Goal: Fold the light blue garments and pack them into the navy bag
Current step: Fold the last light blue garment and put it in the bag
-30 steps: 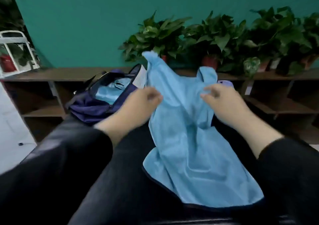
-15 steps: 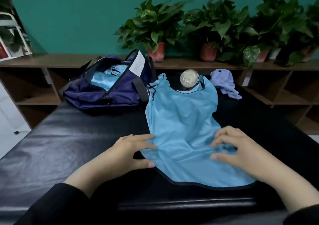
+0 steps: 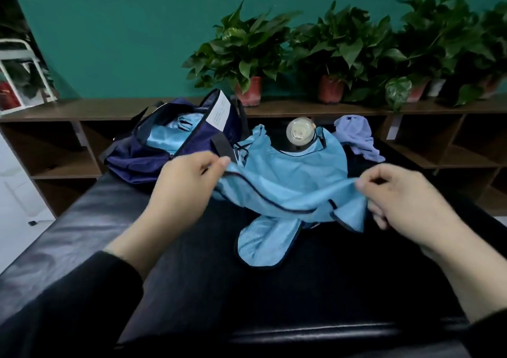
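A light blue sleeveless garment (image 3: pixel 290 176) with dark trim lies on the black padded table (image 3: pixel 274 289). Its near hem is lifted and doubled back toward the neck. My left hand (image 3: pixel 181 187) pinches the hem's left corner. At the right corner, my right hand (image 3: pixel 397 193) pinches the hem. One flap of the garment still rests flat on the table below the fold. The navy bag (image 3: pixel 170 149) stands open at the back left, with another light blue garment (image 3: pixel 167 135) inside it.
A bottle (image 3: pixel 300 131) with a pale cap lies at the garment's neck. A lavender cloth (image 3: pixel 356 138) sits at the back right. Wooden shelving (image 3: pixel 301 108) with several potted plants (image 3: pixel 247 56) runs behind the table. A white rack (image 3: pixel 19 72) stands far left.
Both hands went from lying flat on the spread garment to pinching its near hem corners and lifting that hem up and away toward the neck.
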